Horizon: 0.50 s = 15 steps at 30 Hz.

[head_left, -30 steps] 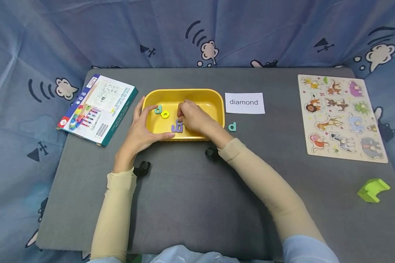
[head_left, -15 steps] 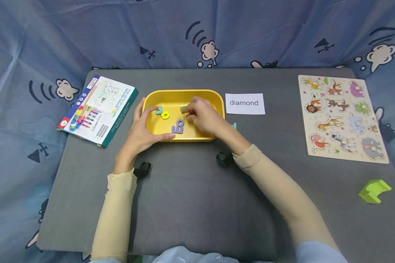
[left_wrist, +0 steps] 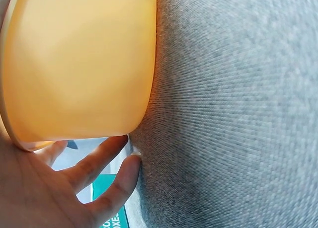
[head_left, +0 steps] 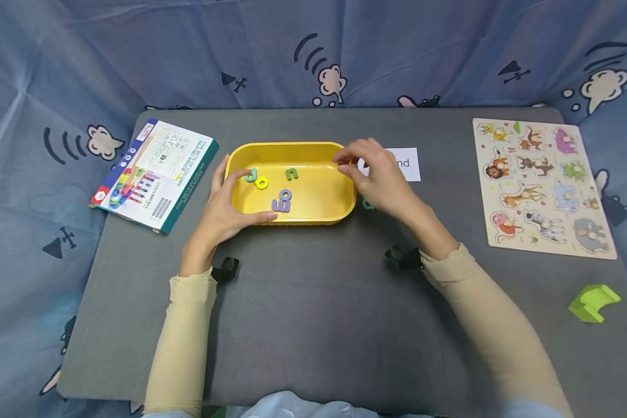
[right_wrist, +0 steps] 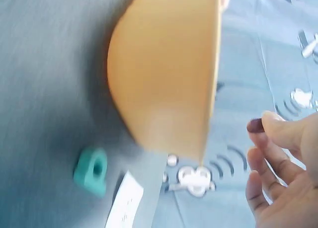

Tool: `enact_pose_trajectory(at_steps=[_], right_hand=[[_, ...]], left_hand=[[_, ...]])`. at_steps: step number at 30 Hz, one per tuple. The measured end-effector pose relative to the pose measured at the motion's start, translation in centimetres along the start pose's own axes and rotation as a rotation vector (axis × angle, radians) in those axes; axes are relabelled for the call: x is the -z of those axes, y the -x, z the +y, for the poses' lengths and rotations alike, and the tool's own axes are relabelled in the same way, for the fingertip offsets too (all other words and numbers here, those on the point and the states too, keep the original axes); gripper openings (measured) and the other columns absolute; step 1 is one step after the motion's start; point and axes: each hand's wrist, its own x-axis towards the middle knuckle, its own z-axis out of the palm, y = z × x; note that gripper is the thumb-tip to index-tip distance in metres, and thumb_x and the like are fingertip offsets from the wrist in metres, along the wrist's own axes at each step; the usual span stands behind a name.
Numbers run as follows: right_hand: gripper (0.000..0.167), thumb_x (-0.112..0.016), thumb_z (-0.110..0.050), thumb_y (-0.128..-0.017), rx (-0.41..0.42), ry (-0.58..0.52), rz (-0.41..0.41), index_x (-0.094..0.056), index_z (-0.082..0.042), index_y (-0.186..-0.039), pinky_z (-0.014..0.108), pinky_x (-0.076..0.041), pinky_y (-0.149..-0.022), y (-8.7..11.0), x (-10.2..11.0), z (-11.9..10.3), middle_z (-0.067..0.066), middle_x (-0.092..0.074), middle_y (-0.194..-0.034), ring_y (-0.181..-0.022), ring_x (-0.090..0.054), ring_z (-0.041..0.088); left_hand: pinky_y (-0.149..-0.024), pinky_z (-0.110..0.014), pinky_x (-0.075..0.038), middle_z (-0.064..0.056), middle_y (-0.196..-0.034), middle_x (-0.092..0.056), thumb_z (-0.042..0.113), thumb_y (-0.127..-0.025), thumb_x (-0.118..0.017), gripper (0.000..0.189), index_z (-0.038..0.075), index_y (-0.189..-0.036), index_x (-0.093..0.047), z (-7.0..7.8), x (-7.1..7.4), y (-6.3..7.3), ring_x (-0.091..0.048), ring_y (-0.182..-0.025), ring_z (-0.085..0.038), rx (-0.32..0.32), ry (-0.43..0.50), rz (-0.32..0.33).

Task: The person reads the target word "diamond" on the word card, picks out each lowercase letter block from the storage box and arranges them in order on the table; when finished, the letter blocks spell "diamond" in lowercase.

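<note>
My left hand [head_left: 223, 212] holds the left end of a yellow tray [head_left: 319, 194], its thumb along the front rim and its fingers at the left side. Over the tray's right rim, my right hand [head_left: 380, 174] pinches a small dark reddish piece [right_wrist: 256, 125], mostly hidden by the fingertips. Inside the tray lie a green letter n [head_left: 291, 173], a yellow letter [head_left: 262, 183], a teal letter [head_left: 251, 175], a purple ring-shaped letter [head_left: 285, 195] and a purple letter m [head_left: 281, 205]. A teal letter d [right_wrist: 92, 171] lies on the table right of the tray, partly covered by my right hand in the head view.
A white word card [head_left: 407, 164], partly behind my right hand, lies right of the tray. At the left is a printed box [head_left: 159, 168]. An animal puzzle board [head_left: 546, 188] and a green curved block [head_left: 594, 302] lie at the right of the grey table [head_left: 303, 325].
My right hand has left the tray's middle and moved right, over the right rim, with the small piece. The green n now shows, and the card is partly covered. My left hand stays put.
</note>
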Motion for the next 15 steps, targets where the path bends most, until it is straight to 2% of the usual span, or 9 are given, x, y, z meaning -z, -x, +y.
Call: enact_pose_trajectory(at_steps=[3,8,11,15], right_hand=[[0.017,-0.075,-0.002,-0.097,-0.039,0.006,0.073,-0.074,0.001,-0.113,0.043,-0.044,-0.085,0.8,1.4,0.9,0.018,-0.075,-0.105,-0.098,-0.058,0.032],[0.019,-0.079,-0.003,-0.095,-0.084,0.036,0.159,-0.072,0.0,-0.112,0.033,-0.043,-0.081,2.2,2.8,2.3,0.017,-0.076,-0.101,-0.093,-0.061,0.024],[0.017,-0.079,-0.004,-0.095,-0.108,0.049,0.171,-0.072,-0.001,-0.111,0.032,-0.043,-0.079,3.0,3.1,3.1,0.016,-0.076,-0.099,-0.09,-0.059,0.022],[0.015,-0.079,-0.004,-0.095,-0.155,0.064,0.14,-0.074,-0.003,-0.109,0.03,-0.042,-0.078,4.0,3.0,4.2,0.016,-0.077,-0.098,-0.087,-0.058,0.02]], left_hand=[[-0.123,-0.069,-0.027,0.014,-0.179,0.004,0.048,-0.072,-0.097,0.096,0.023,-0.152,-0.051,0.0,0.0,0.0,-0.021,-0.161,-0.036,0.0,0.004,0.001],[-0.123,-0.069,-0.026,0.011,-0.179,0.003,0.047,-0.072,-0.097,0.096,0.024,-0.152,-0.051,0.1,0.0,0.0,-0.02,-0.161,-0.036,-0.002,0.009,0.0],[-0.123,-0.069,-0.026,0.011,-0.179,0.004,0.047,-0.072,-0.097,0.096,0.024,-0.153,-0.05,0.0,0.0,0.0,-0.02,-0.162,-0.036,-0.002,0.008,0.001],[-0.123,-0.07,-0.026,0.011,-0.179,0.004,0.048,-0.072,-0.097,0.096,0.024,-0.153,-0.05,0.0,0.0,0.0,-0.021,-0.161,-0.036,-0.004,0.004,0.001]])
